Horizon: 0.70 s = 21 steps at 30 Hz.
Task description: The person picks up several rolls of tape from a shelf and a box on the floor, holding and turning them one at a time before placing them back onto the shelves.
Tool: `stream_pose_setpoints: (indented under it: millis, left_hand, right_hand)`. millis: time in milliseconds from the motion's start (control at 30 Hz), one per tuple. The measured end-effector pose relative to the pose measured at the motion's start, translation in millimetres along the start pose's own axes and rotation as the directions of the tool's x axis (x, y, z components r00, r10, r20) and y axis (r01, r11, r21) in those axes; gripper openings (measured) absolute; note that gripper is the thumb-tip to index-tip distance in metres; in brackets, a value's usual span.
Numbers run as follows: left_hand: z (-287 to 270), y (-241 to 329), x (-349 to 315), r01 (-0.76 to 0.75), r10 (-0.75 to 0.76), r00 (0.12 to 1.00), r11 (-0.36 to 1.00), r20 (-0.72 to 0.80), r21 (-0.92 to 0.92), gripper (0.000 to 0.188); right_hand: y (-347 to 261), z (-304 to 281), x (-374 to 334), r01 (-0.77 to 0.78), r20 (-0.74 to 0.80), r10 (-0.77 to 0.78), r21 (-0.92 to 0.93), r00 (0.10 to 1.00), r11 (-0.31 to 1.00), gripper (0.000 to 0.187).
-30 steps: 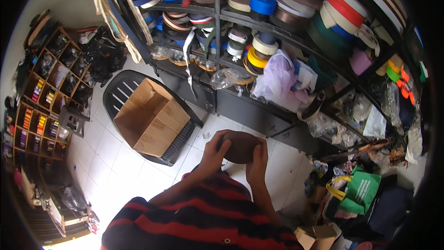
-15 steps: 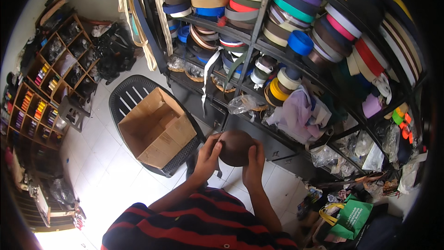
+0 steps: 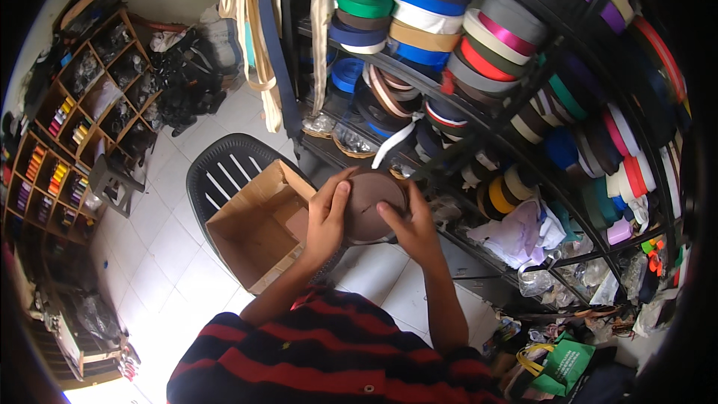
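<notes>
Now the person is holding the brown roll of webbing (image 3: 370,206) a little higher and closer to the rack (image 3: 523,97) than a moment ago, so the camera is looking more at the shelves; it seems the roll is being brought toward them. The left hand (image 3: 327,217) is pressing on its left side with fingers spread, and the right hand (image 3: 407,224) is supporting its right edge, both closed around it. The roll is looking round, flat and dark brown, above the open cardboard box (image 3: 258,228) on the black chair (image 3: 217,179).
</notes>
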<state>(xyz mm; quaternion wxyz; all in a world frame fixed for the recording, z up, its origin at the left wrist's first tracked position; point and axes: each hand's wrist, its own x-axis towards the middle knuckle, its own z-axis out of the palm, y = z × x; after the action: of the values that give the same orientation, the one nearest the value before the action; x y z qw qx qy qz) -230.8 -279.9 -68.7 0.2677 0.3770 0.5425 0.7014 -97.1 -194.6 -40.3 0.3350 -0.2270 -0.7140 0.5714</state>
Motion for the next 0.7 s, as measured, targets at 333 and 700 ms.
stream_pose_setpoints:
  millis: [333, 700]
  left_hand:
    - [-51, 6, 54, -0.132, 0.128, 0.985, 0.991, -0.118, -0.032, 0.051]
    - [-104, 18, 99, -0.147, 0.151, 0.987, 0.987, 0.053, -0.07, 0.046]
  right_hand:
    - [20, 97, 71, 0.116, -0.336, 0.036, 0.421, 0.941, 0.899, 0.032]
    - [-13, 77, 120, -0.029, 0.112, 0.014, 0.13, 0.994, 0.991, 0.03]
